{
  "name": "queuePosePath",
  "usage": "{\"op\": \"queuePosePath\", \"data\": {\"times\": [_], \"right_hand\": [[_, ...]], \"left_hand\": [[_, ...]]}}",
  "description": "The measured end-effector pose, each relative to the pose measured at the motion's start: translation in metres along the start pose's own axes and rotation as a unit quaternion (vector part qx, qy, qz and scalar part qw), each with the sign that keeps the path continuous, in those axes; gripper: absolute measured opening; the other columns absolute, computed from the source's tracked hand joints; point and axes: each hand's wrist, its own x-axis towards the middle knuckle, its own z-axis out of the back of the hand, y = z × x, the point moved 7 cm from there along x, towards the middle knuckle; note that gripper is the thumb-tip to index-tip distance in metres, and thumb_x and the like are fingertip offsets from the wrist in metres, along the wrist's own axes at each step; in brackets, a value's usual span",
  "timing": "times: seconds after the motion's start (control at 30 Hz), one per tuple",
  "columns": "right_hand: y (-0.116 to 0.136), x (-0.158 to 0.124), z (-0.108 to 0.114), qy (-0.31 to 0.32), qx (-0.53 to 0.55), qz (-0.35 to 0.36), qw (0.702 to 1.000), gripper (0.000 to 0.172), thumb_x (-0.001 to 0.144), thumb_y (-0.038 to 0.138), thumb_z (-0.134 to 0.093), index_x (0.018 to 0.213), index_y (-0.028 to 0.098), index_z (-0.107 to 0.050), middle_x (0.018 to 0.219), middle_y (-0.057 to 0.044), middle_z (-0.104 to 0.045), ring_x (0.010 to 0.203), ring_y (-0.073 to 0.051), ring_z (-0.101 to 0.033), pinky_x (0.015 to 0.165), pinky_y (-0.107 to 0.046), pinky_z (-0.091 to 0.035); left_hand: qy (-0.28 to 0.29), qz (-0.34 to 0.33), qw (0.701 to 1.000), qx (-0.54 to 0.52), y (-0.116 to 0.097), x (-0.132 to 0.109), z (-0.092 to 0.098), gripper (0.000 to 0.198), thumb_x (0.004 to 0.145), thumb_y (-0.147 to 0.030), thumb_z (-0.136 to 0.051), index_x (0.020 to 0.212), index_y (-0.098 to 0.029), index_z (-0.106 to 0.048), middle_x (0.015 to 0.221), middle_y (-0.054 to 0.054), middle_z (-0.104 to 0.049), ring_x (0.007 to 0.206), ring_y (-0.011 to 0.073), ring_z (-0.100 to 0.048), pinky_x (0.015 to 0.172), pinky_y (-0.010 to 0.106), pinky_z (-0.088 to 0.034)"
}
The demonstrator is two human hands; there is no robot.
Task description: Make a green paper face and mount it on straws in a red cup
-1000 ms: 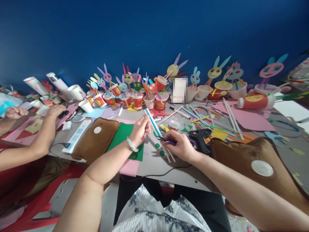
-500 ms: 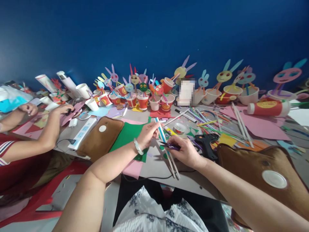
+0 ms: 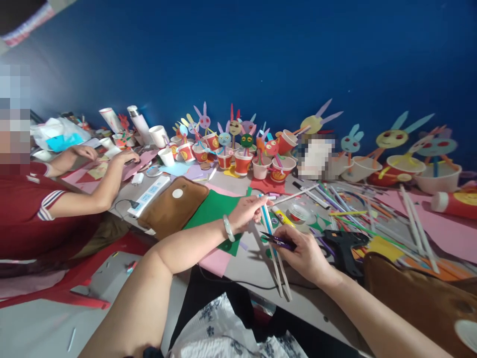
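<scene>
My left hand, with a pale bangle at the wrist, pinches the top of several long thin white and blue strips that look like pipe cleaners. They slant down toward the table's front edge. In my right hand are purple-handled scissors, their dark blades pointing left across the strips, just below my left hand. Whether the blades touch the strips I cannot tell. Under my left forearm lies a green sheet. Right of my right hand rests a black glue gun.
Paper cups with rabbit-faced figures line the blue wall. Coloured pipe cleaners lie heaped at right. Brown cushions flank me, near a white power strip. At left, a co-worker's hands work over pink paper. A cable runs along the front edge.
The view has swung left, so everything sits further right and more of the co-worker shows. Both hands keep nearly the same pose, holding the strips and scissors.
</scene>
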Motion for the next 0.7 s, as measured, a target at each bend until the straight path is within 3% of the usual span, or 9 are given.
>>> {"op": "queuePosePath", "data": {"times": [0.2, 0.47, 0.6, 0.7], "right_hand": [[0.001, 0.0, 0.0, -0.001, -0.016, 0.004, 1.0, 0.005, 0.084, 0.023, -0.06, 0.082, 0.022, -0.056, 0.066, 0.001, -0.064, 0.057, -0.015, -0.057, 0.057, -0.026, -0.047], [0.004, -0.001, -0.002, 0.016, -0.031, 0.0, 0.999, 0.001, 0.083, 0.023, -0.056, 0.083, 0.022, -0.056, 0.068, -0.001, -0.067, 0.059, -0.015, -0.061, 0.059, -0.025, -0.046], [0.004, 0.0, 0.005, -0.013, -0.041, 0.003, 0.999, 0.003, 0.08, 0.023, -0.057, 0.083, 0.021, -0.057, 0.069, 0.0, -0.067, 0.059, -0.014, -0.061, 0.06, -0.024, -0.046], [-0.002, 0.002, 0.013, -0.049, -0.057, -0.011, 0.997, 0.004, 0.08, 0.024, -0.057, 0.083, 0.021, -0.058, 0.069, 0.0, -0.067, 0.061, -0.014, -0.061, 0.061, -0.024, -0.046]], "left_hand": [[0.013, 0.0, 1.0, 0.009, 0.0, 0.002, -0.001, 0.057, 0.073, -0.068, -0.07, 0.083, -0.012, -0.071, 0.043, -0.009, -0.034, 0.038, 0.0055, -0.032, 0.042, 0.022, -0.026], [0.011, -0.007, 0.999, 0.047, 0.0, 0.002, 0.002, 0.051, 0.079, -0.063, -0.066, 0.079, -0.012, -0.07, 0.042, -0.009, -0.033, 0.039, 0.0048, -0.031, 0.043, 0.021, -0.027], [0.016, -0.03, 0.997, 0.063, -0.004, 0.004, 0.003, 0.054, 0.08, -0.066, -0.064, 0.077, -0.013, -0.067, 0.048, -0.008, -0.037, 0.04, 0.0047, -0.034, 0.043, 0.021, -0.03], [-0.024, -0.038, 0.998, 0.048, -0.006, 0.01, 0.013, 0.057, 0.083, -0.069, -0.057, 0.078, -0.013, -0.066, 0.05, -0.008, -0.038, 0.038, 0.0041, -0.031, 0.042, 0.022, -0.03]]}}
